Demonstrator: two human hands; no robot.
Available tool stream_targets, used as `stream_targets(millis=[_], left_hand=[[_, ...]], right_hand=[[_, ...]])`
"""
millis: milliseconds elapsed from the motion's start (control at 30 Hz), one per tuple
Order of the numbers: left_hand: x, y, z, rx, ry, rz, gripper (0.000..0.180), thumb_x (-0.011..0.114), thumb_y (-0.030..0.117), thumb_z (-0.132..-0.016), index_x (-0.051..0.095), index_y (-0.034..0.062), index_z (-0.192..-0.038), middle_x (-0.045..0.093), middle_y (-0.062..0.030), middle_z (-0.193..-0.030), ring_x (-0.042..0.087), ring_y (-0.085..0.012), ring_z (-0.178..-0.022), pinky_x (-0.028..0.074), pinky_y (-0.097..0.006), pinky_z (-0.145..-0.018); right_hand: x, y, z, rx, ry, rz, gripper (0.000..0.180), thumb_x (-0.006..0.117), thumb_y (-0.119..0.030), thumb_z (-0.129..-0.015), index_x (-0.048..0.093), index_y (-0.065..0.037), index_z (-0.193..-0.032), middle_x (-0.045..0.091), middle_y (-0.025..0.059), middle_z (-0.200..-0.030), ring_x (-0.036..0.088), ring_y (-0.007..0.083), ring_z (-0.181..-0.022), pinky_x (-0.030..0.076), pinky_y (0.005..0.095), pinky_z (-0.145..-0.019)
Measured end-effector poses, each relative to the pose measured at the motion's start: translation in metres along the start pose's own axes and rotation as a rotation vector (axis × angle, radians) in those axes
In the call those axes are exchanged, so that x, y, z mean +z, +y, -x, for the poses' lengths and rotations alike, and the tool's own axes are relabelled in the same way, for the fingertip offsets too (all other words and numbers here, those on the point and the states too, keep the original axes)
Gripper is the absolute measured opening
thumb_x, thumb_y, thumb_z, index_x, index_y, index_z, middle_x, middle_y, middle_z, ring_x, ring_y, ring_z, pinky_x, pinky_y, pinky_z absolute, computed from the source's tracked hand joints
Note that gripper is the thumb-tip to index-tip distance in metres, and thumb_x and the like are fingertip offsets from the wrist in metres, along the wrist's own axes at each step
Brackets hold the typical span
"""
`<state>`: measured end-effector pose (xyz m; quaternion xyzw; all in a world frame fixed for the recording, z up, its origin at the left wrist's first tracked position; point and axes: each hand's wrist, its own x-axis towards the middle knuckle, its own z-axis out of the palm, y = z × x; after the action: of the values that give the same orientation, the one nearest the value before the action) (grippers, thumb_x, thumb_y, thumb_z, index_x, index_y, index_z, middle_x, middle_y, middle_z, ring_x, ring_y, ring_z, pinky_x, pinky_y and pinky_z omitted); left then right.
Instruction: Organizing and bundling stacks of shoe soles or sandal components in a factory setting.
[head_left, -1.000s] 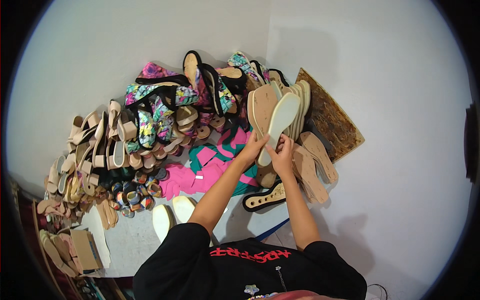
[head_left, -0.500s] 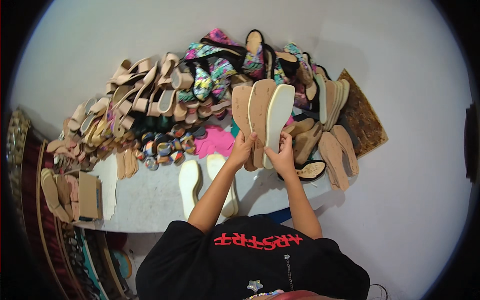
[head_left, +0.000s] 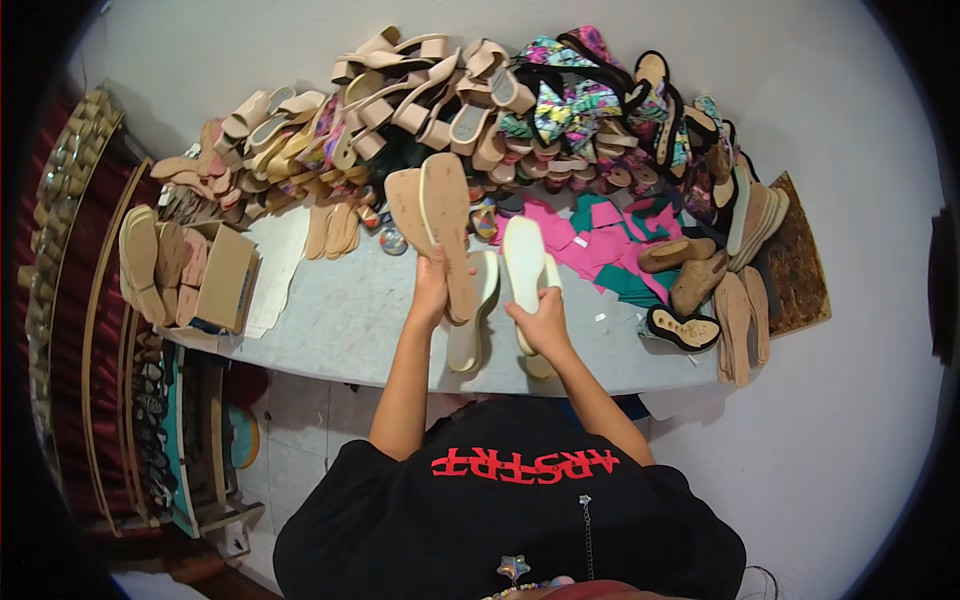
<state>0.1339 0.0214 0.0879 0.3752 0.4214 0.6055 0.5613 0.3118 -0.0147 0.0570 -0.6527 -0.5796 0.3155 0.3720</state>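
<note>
My left hand [head_left: 432, 290] grips two tan shoe soles [head_left: 432, 222] held upright side by side above the grey table [head_left: 340, 320]. My right hand [head_left: 541, 322] holds a single cream insole [head_left: 524, 264], its toe end pointing away from me. Two more cream insoles [head_left: 470, 325] lie flat on the table between and under my hands. Both forearms come in from the lower edge over my black shirt.
A long heap of beige sandals [head_left: 330, 110] and patterned sandals [head_left: 590, 100] lines the table's far side. Pink and teal cut pieces [head_left: 600, 245] lie at the right. A cardboard box [head_left: 225, 275] with soles stands at the left end. A brown mat [head_left: 800, 265] sits far right.
My hands have moved left with the soles, away from the right-hand pile. The cream insole is now apart from the two tan soles, in my right hand alone. The view has shifted left.
</note>
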Motion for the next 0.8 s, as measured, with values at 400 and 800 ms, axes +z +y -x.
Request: stream_targets(millis=[400, 800], left_hand=[[-0.091, -0.012, 0.043, -0.169, 0.192, -0.031, 0.039, 0.027, 0.038, -0.091, 0.038, 0.0041, -0.108, 0.053, -0.0120, -0.089, 0.059, -0.0193, -0.066, 0.049, -0.032, -0.060], [-0.102, 0.002, 0.046, -0.176, 0.105, -0.090, 0.036, 0.038, 0.032, -0.090, 0.034, 0.0034, -0.111, 0.051, -0.0114, -0.090, 0.058, -0.0197, -0.075, 0.049, -0.032, -0.067]], right_hand=[[0.105, -0.017, 0.036, 0.108, 0.013, 0.476, 0.066, 0.067, -0.044, -0.061, 0.041, 0.005, -0.096, 0.046, 0.0200, -0.101, 0.042, 0.0324, -0.099, 0.027, 0.0443, -0.082], [0.129, -0.011, 0.048, 0.145, 0.042, 0.428, 0.068, 0.070, -0.042, -0.059, 0.038, 0.004, -0.097, 0.037, 0.0190, -0.104, 0.035, 0.0338, -0.101, 0.027, 0.0442, -0.085]])
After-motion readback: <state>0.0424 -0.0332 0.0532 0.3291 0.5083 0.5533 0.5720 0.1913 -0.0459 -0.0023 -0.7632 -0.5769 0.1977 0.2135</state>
